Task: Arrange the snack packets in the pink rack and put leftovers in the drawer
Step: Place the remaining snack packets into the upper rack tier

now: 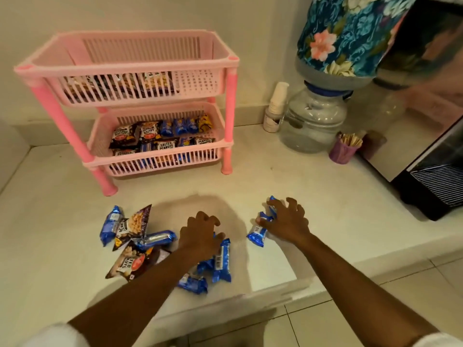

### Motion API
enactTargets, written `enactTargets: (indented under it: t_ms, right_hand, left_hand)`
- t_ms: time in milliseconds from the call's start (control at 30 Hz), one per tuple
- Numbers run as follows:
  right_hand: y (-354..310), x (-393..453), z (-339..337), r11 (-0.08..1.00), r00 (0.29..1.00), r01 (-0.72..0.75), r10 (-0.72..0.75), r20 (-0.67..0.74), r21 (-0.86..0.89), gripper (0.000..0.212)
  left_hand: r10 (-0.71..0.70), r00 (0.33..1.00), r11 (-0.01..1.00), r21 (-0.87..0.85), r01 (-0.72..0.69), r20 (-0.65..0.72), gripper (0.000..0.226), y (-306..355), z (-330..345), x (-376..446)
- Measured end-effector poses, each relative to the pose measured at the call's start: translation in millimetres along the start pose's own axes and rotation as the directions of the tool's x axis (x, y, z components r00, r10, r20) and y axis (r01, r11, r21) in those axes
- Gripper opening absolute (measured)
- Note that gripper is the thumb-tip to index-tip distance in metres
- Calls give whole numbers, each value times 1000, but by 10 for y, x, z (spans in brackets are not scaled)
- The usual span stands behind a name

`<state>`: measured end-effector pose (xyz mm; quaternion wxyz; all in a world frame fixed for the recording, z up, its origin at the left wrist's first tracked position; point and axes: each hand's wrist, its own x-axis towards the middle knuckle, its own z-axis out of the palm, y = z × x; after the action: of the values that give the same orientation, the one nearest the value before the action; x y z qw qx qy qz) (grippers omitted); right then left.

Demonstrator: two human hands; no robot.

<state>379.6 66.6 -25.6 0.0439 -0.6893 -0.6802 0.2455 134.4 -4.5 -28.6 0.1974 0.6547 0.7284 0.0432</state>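
Observation:
A pink two-tier rack (140, 68) stands at the back left of the white counter (313, 196). Peanut and blue biscuit packets (162, 136) fill its lower basket, and more packets show through the upper basket's slats. Loose packets lie near the counter's front edge: peanut packets (135, 226) and blue packets (110, 224) at the left, more blue packets (221, 264) in the middle. My left hand (200, 234) rests with curled fingers on the middle blue packets. My right hand (288, 221) grips blue packets (258, 234) at the right, fingers spread over them.
A water dispenser jar (313, 118) with a floral-covered bottle (345, 33) stands at the back right. Beside it are stacked paper cups (278, 96), a small bottle and a purple cup of stirrers (343, 149). A dark appliance (436, 171) fills the right edge. Floor tiles lie below the counter.

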Motion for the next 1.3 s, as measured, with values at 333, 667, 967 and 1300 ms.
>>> enactTargets:
  t_ms: [333,667,967,1300]
  right_hand:
    - [206,-11,234,997,997,70,-71,-14,-24,86]
    - [121,162,220,970,999,28,-38,36,242,102]
    - [16,250,9,892,978,150,-69,-199,427,61]
    - [-1104,185,-595,595,915,389,-163,-368,703,10]
  left_hand:
    - [-273,960,959,-96,267,-54,53,125,336,-171]
    - [-325,936,911,-311,272,-134,26,-67,245,-157]
    - [-288,917,881,-451,141,-275,13,-70,-55,9]
    - [-377,924,109,-989,104,55,30,284,-1268,340]
